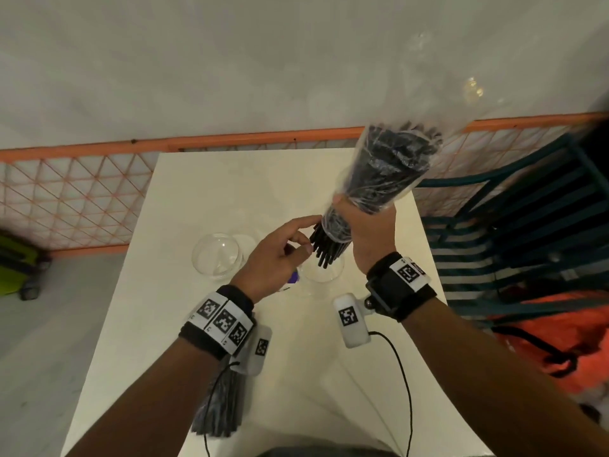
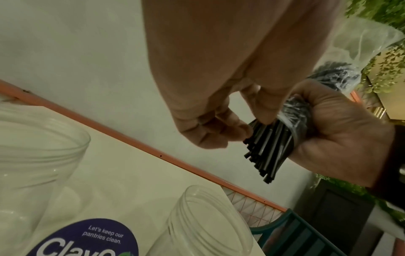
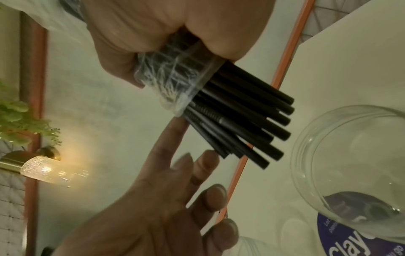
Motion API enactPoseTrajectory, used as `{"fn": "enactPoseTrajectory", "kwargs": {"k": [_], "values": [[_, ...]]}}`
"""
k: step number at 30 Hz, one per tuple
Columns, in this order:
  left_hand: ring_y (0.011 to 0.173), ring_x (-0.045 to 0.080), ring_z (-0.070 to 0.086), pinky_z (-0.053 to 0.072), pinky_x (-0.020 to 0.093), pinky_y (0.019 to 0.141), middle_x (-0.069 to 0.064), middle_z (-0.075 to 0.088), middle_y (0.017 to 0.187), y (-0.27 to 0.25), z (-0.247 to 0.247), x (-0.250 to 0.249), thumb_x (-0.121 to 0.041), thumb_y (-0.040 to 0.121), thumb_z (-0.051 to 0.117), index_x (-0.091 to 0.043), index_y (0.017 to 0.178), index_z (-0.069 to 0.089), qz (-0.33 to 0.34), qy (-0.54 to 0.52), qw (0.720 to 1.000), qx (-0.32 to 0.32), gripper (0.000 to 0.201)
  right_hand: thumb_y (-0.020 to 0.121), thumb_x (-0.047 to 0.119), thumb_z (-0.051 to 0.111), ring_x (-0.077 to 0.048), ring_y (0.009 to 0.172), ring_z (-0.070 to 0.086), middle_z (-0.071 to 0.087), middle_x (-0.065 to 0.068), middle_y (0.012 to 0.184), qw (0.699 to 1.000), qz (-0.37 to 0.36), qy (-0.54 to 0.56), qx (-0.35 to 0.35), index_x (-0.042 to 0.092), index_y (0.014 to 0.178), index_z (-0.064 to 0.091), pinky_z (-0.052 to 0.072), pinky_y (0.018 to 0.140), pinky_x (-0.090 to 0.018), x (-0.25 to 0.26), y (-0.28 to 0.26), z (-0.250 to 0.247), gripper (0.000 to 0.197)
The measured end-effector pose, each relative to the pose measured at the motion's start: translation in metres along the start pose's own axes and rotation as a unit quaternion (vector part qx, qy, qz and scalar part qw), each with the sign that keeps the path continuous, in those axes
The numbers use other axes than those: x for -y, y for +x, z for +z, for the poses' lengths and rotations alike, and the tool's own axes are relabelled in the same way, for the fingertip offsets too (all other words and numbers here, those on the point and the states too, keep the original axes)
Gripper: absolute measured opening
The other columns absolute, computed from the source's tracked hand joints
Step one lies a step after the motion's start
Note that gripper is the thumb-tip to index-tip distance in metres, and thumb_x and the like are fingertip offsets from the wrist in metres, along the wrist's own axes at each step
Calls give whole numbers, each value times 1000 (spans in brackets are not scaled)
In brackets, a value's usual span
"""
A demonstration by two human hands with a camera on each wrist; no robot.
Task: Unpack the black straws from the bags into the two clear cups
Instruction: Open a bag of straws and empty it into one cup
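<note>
Sticking out: black straws [image 1: 328, 247] poke down out of the clear bag [image 1: 385, 173], above the right clear cup [image 1: 321, 270].
Left cup [image 1: 216, 255]: stood just beside it on the white table [image 1: 204, 192].
Second bag [image 1: 219, 404]: laid near the table's front edge.
Sticker [image 2: 87, 240]: seen between the cups.
Chair [image 1: 527, 225]: placed right of the table.
Right hand [image 1: 370, 232]: wrapped tight around the bag.
Left hand [image 1: 280, 255]: loosely curled, straw tips touched by fingertips [image 3: 211, 155]; nothing is held.
</note>
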State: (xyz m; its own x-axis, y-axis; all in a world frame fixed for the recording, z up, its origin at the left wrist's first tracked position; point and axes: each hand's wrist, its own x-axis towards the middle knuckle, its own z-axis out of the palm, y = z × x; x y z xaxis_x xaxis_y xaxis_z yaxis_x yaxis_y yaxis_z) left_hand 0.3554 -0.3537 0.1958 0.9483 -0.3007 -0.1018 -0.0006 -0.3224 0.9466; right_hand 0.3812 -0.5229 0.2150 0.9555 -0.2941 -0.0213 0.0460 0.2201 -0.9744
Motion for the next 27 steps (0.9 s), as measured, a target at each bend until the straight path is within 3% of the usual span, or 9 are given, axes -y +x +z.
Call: {"fn": "enactPoseTrajectory", "kwargs": {"k": [3,6,9,12,14,18,19,23,27], "values": [[67,11,56,49,20,67,2,63,98,7,0,10,-14,96,60,-36,131,54,-9,12,997,-79,42,78,-1,76,-6,81,71,72,7,88,1000,5,-19,7,18,94,65,57,74,-26,-13,7,-4,27],[71,8,56,48,13,68,-3,62,102,11,1,14,-14,96,61,-31,131,55,9,25,994,-108,40,78,5,77,1,82,68,70,8,92,995,5,-94,25,21,96,63,57,76,-22,-33,9,-7,28],[84,6,60,49,13,75,-8,62,107,14,1,12,-13,96,59,-31,133,55,37,49,993,-98,41,73,19,80,-13,93,69,72,-1,100,989,12,-143,25,12,104,64,57,88,-40,-51,8,-6,36],[92,6,62,49,14,78,-7,65,111,19,3,12,-10,96,56,-32,134,55,38,74,995,-60,43,72,26,79,-18,95,70,73,-4,101,987,6,-158,39,10,107,65,58,86,-44,-66,7,-6,41],[88,9,64,50,19,77,-9,66,110,24,5,16,-11,95,58,-30,133,54,18,88,995,-34,43,70,35,79,-15,95,70,73,0,101,984,14,-167,52,14,108,65,58,83,-38,-76,5,-6,46],[90,15,67,56,36,85,-10,67,104,27,7,22,-11,92,58,-28,125,55,-29,157,987,-9,37,70,57,78,8,82,64,67,17,89,958,35,-273,83,26,107,61,52,67,-11,-99,1,-15,51],[92,15,67,56,38,85,-9,68,105,28,7,23,-11,92,56,-29,124,55,-31,181,983,2,37,70,64,75,9,80,63,65,19,86,947,17,-307,97,28,103,61,52,65,-11,-103,1,-18,51],[103,18,63,54,39,86,-5,67,118,27,12,31,-19,92,56,-30,126,56,-30,289,956,35,36,67,74,69,-19,100,63,67,4,104,915,-32,-376,143,29,109,59,55,86,-44,-117,-2,-35,62],[111,23,56,48,34,87,0,61,127,24,16,38,-14,88,54,-30,133,55,-21,346,937,43,48,56,72,80,-16,103,66,69,7,108,927,-3,-350,133,34,113,59,56,86,-45,-122,-7,-51,73]]}}
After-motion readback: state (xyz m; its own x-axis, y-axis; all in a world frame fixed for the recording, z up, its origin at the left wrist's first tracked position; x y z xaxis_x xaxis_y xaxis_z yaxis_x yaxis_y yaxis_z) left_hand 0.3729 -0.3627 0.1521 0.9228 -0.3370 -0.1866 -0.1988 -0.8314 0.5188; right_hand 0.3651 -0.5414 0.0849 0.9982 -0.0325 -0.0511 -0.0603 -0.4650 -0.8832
